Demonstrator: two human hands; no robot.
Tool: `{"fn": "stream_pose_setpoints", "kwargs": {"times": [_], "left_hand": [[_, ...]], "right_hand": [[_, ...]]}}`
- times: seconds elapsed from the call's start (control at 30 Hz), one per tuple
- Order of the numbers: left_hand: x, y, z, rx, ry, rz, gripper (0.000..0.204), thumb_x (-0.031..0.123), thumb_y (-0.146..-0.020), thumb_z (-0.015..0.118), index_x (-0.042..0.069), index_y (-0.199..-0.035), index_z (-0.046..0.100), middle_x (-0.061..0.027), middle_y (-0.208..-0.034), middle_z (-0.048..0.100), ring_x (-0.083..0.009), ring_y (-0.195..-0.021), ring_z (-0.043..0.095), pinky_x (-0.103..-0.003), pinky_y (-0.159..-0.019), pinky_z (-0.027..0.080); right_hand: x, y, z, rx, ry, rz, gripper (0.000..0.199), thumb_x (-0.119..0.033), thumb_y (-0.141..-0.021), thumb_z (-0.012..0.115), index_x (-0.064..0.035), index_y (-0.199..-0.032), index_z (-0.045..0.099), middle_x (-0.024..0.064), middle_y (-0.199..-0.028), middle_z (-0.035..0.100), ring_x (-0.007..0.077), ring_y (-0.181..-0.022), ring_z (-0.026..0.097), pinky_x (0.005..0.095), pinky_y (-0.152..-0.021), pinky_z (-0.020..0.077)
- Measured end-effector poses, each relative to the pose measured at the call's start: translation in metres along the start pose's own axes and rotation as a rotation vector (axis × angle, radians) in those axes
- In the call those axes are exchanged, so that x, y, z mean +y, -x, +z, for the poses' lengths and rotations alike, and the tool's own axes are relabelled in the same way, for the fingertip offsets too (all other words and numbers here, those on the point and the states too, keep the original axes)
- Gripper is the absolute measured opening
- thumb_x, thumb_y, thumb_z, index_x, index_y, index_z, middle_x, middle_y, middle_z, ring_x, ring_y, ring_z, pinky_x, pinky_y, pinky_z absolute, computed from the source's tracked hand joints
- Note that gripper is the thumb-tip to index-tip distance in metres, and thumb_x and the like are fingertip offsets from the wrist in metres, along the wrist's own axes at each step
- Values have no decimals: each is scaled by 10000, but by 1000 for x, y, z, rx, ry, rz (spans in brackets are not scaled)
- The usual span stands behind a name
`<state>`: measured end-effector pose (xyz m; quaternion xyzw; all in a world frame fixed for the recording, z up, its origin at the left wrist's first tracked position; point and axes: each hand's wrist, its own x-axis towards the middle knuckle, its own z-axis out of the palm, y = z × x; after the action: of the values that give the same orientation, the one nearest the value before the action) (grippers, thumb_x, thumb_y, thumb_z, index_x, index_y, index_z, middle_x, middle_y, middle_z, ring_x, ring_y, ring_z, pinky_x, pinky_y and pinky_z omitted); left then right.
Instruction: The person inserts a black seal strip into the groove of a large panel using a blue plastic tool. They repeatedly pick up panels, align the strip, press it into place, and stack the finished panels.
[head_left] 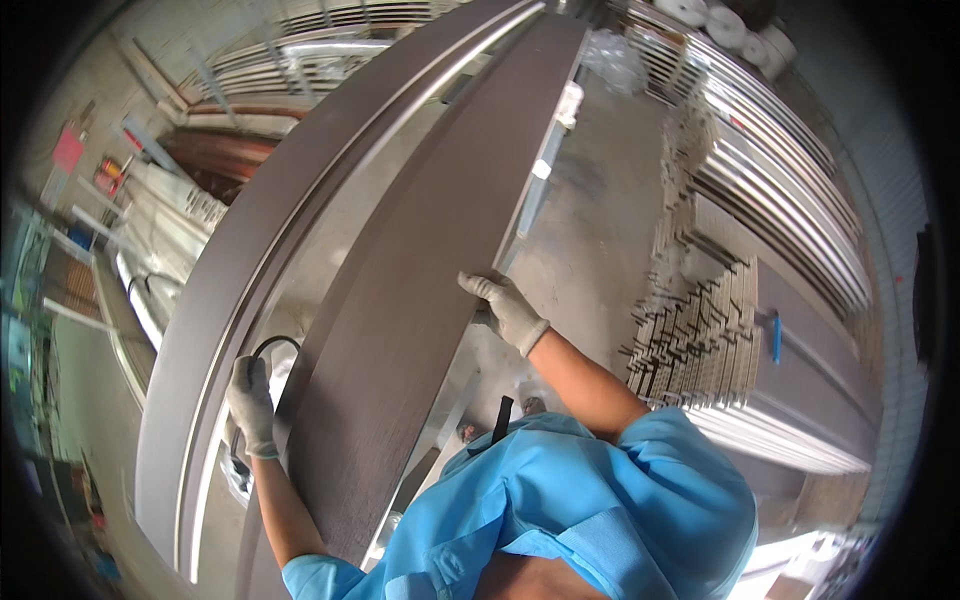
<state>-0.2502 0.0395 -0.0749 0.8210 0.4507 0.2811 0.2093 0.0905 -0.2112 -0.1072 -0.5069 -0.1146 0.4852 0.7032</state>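
A long dark brown panel [400, 290] stretches from beside my body to the far end, its wood-grain face upward. My right hand [505, 308], in a pale knit glove, grips this panel's right edge. The thumb lies on the top face and the fingers go underneath. My left hand [254, 408], also gloved, is in the gap between this panel and a second long brown panel [215, 310] with a bright edge strip. Its fingers are curled in, with something dark by them that I cannot make out. A black hose [275, 343] loops right behind that hand.
At the right stand stacks of brown panels [810, 370] with separators between layers, and pale profiles [770, 180] beyond. Clear plastic wrap [612, 62] lies at the far end, near white rolls [735, 28]. Reddish-brown lengths [215, 150] lie far left. Concrete floor [600, 190] shows between.
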Motion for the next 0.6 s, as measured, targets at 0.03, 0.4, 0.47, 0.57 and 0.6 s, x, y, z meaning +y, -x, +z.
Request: {"fn": "stream_pose_setpoints", "kwargs": {"times": [0.03, 0.4, 0.47, 0.57, 0.6], "left_hand": [[4, -5, -4, -81, 148, 5, 161, 183, -957, 623, 24, -950, 645, -151, -719, 597, -199, -559, 514, -377, -556, 423], [116, -108, 34, -439, 323, 46, 455, 120, -936, 695, 6, -1356, 563, 80, -667, 422, -5, -507, 333, -201, -435, 232], [135, -131, 53, -445, 329, 110, 475, 149, -940, 702, 5, -1367, 552, 79, -665, 431, -6, -510, 347, -208, -445, 238], [170, -162, 87, -468, 404, 118, 511, 167, -934, 717, -6, -1385, 549, 60, -717, 562, -12, -543, 414, -207, -466, 256], [186, -173, 104, -429, 389, 191, 498, 165, -938, 708, -15, -1377, 556, 30, -814, 609, -23, -590, 457, -207, -490, 298]], "right_hand": [[0, 2, -2, -32, 26, 22, 432, -323, -962, 689, -80, -1297, 564, 72, -1120, 660, 173, -931, 689, 339, -760, 602], [-66, 120, -233, 977, 1175, -224, 391, -438, -858, 679, -166, -1138, 699, 135, -1017, 732, 325, -950, 708, 400, -886, 561], [-85, 169, -301, 1192, 1294, -171, 459, -509, -849, 706, -158, -1145, 696, 133, -1044, 728, 316, -968, 706, 414, -876, 556], [-106, 244, -396, 1521, 1275, -14, 464, -535, -857, 704, -144, -1107, 698, 133, -1058, 725, 326, -988, 700, 445, -870, 548], [-110, 267, -425, 1626, 1230, 76, 458, -537, -863, 699, -138, -1088, 701, 137, -1056, 724, 334, -993, 697, 455, -864, 546]]}}
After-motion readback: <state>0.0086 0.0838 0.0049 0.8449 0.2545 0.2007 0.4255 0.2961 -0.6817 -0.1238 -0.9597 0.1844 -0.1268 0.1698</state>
